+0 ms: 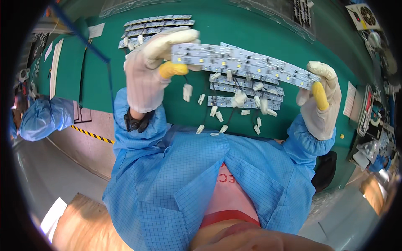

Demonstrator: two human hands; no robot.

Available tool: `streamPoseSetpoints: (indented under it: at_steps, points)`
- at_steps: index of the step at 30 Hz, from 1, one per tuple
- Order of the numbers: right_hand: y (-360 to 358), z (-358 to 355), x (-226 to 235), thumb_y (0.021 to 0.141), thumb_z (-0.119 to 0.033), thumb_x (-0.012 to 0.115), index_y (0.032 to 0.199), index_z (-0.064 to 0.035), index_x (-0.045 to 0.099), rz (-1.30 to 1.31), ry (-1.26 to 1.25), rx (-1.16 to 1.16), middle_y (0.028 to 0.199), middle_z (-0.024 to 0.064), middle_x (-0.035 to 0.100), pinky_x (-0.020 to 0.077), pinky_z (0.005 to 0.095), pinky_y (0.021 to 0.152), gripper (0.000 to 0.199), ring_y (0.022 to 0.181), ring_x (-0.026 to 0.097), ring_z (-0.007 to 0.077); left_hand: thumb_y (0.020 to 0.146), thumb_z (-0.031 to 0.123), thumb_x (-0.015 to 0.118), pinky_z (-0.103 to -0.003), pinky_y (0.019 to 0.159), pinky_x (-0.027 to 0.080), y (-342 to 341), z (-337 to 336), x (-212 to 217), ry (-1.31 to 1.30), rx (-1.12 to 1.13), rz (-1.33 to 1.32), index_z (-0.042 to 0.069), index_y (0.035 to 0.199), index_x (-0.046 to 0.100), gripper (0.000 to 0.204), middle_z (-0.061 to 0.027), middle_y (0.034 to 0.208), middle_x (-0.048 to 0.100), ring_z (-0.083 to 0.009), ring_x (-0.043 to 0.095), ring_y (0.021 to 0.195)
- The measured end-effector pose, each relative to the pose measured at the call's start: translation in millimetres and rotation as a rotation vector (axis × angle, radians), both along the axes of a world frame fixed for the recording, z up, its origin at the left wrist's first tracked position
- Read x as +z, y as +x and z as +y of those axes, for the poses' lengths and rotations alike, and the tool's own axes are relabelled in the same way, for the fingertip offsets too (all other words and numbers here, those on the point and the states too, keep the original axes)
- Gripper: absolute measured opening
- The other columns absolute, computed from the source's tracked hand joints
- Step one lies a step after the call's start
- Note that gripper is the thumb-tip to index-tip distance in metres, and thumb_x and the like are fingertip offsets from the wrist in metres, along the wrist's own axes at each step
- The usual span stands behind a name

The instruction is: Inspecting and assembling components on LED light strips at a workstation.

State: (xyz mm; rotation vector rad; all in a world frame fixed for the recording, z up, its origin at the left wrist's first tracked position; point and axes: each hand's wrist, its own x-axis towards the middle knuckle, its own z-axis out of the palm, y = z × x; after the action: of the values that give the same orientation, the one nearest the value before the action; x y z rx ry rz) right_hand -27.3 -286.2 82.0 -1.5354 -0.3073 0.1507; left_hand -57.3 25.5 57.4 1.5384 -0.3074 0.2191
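Note:
Between my two gloved hands a long white LED strip board [247, 65] is held up, its yellow LEDs facing me and its right end lower than its left. My left hand [153, 67], in a white glove with a yellow thumb tip, pinches the left end. At the other end my right hand [322, 94], gloved alike, grips the board with thumb and fingers. A white connector [187, 92] dangles on a dark wire below my left thumb. Under the held board, several more LED boards [245, 103] with wires and white connectors lie on the green mat, partly hidden.
Another stack of LED boards [159, 20] lies beyond my left hand. Clear plastic trays [289, 19] are at the far edge of the green mat [201, 113]. A blue cord [79, 31] crosses the left side. Another person's blue sleeve [48, 119] shows at far left.

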Motion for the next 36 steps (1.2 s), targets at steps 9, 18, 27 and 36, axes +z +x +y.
streamPoseSetpoints:
  at_steps: [9,18,27,36]
  points:
    - [-0.9,8.7,2.3,0.084,-0.023,0.066,0.109,0.0028,0.053,-0.036,0.104,0.084,0.086,0.0074,0.061,0.0444,0.0196,0.054,0.038,0.058,0.056,0.0075,0.082,0.04,0.064,-0.029,0.075,0.052,2.1,8.5,-22.6,0.037,0.15,-0.144,-0.005,0.12,0.054,0.06,-0.0169,0.105,0.063,-0.0204,0.064,0.088]
    - [0.2,1.9,1.3,0.084,-0.022,0.066,0.11,-0.0008,0.055,-0.135,-0.015,0.105,0.079,0.0057,0.064,0.0487,0.0201,0.06,0.036,0.066,0.061,0.0075,0.083,0.057,0.052,-0.019,0.063,0.043,4.2,5.5,-0.1,0.422,0.298,0.068,0.005,0.117,0.06,0.063,-0.007,0.1,0.066,-0.0098,0.061,0.078]
    - [-4.0,2.7,3.8,0.085,-0.019,0.065,0.113,0.0018,0.051,-0.035,0.096,0.098,0.103,0.0118,0.06,0.0491,0.0203,0.059,0.038,0.067,0.06,0.01,0.081,0.049,0.062,-0.019,0.067,0.045,5.1,1.9,-15.0,0.227,0.284,-0.048,-0.001,0.118,0.058,0.062,-0.0113,0.097,0.067,-0.013,0.063,0.077]
    - [2.9,3.0,0.7,0.091,-0.036,0.054,0.113,-0.0005,0.053,-0.131,-0.126,0.035,0.07,0.0041,0.058,0.0394,0.0205,0.055,0.042,0.056,0.052,0.008,0.08,0.029,0.068,-0.026,0.069,0.052,-3.8,-5.7,3.5,0.032,0.111,-0.028,-0.008,0.118,0.054,0.054,-0.0154,0.095,0.066,-0.021,0.066,0.076]
